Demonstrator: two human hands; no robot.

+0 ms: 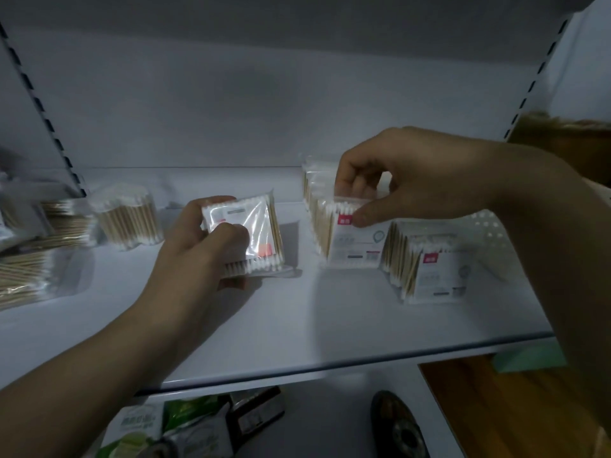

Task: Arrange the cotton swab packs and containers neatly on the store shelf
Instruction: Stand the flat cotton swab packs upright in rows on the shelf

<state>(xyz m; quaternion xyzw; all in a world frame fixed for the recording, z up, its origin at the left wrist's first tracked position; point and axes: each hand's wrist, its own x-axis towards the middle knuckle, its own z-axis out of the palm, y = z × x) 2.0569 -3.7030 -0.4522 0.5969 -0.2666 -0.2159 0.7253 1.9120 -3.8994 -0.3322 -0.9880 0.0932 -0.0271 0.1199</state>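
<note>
Our left grip (205, 249) clasped a flat clear pack of wooden cotton swabs (244, 233) low over the white shelf (297, 325); just to its right, our right grip (390, 183) pinched an upright labelled pack (353, 242).

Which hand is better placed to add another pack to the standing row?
Probably the left: the left hand grips a loose pack beside the standing row, while the right hand pinches its front pack.
</note>
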